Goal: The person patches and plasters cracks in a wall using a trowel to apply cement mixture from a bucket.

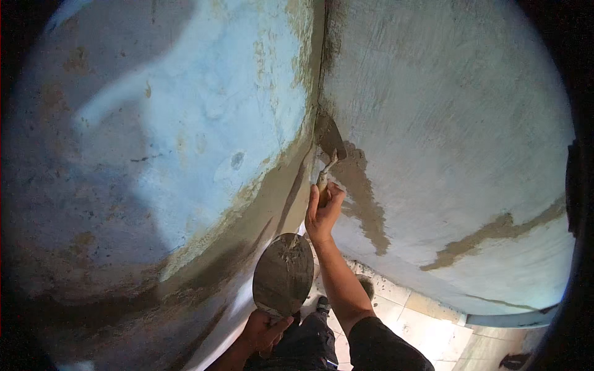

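My right hand (pixel 325 213) is closed around the handle of a pointed trowel (pixel 330 137). The trowel's blade lies against the right wall, close to the inner corner. Beside it, a damp brown mortar patch (pixel 365 198) runs down the right wall (pixel 445 123). Lower and to the left, my left hand (pixel 266 331) grips the near edge of a dark oval mortar board (pixel 283 272). A little mortar is smeared near the board's far rim. Part of the left fingers is hidden under the board.
A blue, flaking wall (pixel 210 105) with a band of brown mortar along its edge stands at left. Another brown streak (pixel 470 241) crosses the right wall. Below are pale floor tiles (pixel 427 324) with crumbs, my shoe (pixel 323 303), and a dark object (pixel 515 360) at lower right.
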Available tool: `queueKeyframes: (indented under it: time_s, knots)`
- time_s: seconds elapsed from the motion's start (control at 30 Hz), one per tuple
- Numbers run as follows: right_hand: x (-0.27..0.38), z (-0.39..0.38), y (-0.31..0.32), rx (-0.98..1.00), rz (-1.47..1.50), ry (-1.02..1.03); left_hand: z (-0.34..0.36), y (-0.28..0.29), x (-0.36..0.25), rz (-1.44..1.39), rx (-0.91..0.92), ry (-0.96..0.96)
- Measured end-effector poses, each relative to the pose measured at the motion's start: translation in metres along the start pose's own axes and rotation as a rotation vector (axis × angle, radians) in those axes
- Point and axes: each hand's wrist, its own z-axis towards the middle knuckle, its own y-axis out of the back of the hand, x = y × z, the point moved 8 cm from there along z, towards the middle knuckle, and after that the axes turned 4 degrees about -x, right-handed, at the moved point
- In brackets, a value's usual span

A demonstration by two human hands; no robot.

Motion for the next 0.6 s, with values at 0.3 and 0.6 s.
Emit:
queueKeyframes:
  time_s: [0.3,0.6]
  knots:
    - [-0.017,-0.001,-0.010,0.099,-0.054,-0.102,-0.001,0.001,0.007,0.050,0.035,0.057]
    - [0.009,0.016,-0.014,0.045,0.098,-0.068,0.000,0.004,0.007,0.061,-0.013,0.061]
